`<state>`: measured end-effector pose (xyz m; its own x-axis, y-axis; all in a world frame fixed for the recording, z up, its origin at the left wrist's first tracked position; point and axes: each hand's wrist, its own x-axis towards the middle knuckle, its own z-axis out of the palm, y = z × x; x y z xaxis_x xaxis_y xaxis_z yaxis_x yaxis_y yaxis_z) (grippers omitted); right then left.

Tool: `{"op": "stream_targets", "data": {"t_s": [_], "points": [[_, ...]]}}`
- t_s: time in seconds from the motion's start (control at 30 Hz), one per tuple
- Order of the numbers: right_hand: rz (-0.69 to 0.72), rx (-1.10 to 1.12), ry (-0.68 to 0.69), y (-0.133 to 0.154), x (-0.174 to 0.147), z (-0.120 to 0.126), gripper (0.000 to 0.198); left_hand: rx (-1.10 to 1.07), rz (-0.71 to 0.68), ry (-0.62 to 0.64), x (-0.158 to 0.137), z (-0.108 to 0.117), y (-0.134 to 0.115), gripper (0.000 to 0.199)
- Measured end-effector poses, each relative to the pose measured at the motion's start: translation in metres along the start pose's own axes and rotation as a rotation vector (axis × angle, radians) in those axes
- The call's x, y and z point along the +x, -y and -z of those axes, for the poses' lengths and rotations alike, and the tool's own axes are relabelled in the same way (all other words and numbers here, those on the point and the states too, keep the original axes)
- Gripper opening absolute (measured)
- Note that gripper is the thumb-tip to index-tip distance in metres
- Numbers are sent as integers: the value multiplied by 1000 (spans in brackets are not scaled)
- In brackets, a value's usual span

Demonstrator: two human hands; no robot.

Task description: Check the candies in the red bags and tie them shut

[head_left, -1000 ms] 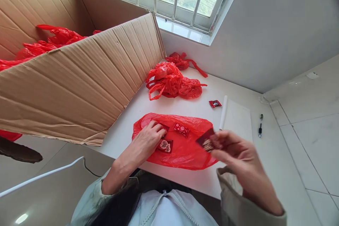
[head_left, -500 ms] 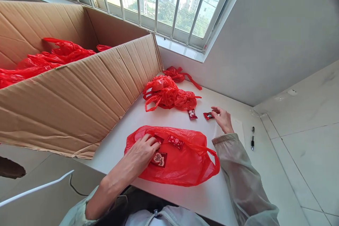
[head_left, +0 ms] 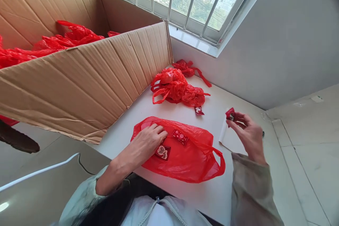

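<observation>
My right hand [head_left: 249,132] is raised above the table's right side. Its thumb and fingers pinch a small wrapped candy [head_left: 230,114] in a dark red wrapper. My left hand [head_left: 148,139] rests at the left part of a red plastic bag [head_left: 196,162] that lies flattened on the table. Its fingers are bent together and their tips are partly hidden; what they grip I cannot make out. Beside those fingers lie a dark packet with white characters [head_left: 162,152] and a red patterned candy [head_left: 180,137]. Another wrapped candy [head_left: 199,110] lies on the table beyond the bag.
Knotted red bags [head_left: 174,86] lie by the wall, with a smaller one [head_left: 185,67] behind. A big cardboard box [head_left: 111,81] holding red bags [head_left: 71,39] stands at the left. A white sheet-like item [head_left: 231,137] lies below my right hand. Behind is a barred window [head_left: 196,7].
My right hand has picked the candy up off the table and lifted it to the right. My left hand stays at the bag. The view has shifted somewhat.
</observation>
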<state>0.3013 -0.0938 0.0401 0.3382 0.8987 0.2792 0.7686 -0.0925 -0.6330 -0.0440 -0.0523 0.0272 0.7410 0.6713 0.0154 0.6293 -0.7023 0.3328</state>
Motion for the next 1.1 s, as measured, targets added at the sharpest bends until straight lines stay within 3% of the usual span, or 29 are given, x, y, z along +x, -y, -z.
{"op": "stream_targets", "data": {"t_s": [0.03, 0.1, 0.13, 0.2, 0.3, 0.43, 0.53, 0.63, 0.8, 0.97, 1.1], "points": [[20, 118, 82, 18, -19, 10, 35, -30, -15, -19, 2, 1, -1, 25], [143, 210, 411, 55, -55, 19, 30, -91, -73, -46, 7, 5, -4, 38], [210, 204, 573, 72, -71, 16, 29, -111, -104, -64, 11, 8, -6, 46], [213, 100, 721, 97, -95, -4, 24, -116, -139, -100, 18, 15, -11, 65], [132, -168, 612, 111, -110, -53, 25, -90, -155, -115, 26, 26, -17, 84], [137, -302, 367, 104, -111, -95, 35, -133, -183, -117, 23, 31, -18, 82], [246, -288, 294, 100, -112, -98, 39, -184, -175, -131, 16, 27, -12, 69], [270, -363, 271, 96, -113, -93, 41, -229, -193, -99, 8, 22, -4, 51], [347, -409, 369, 94, -108, -95, 43, -233, -141, 3, -3, 19, 2, 24], [243, -440, 382, 97, -101, -106, 51, -203, -85, 30, -15, 21, -2, 24], [240, -383, 448, 88, -97, -106, 55, -170, -58, 59, -24, 26, -2, 25]]}}
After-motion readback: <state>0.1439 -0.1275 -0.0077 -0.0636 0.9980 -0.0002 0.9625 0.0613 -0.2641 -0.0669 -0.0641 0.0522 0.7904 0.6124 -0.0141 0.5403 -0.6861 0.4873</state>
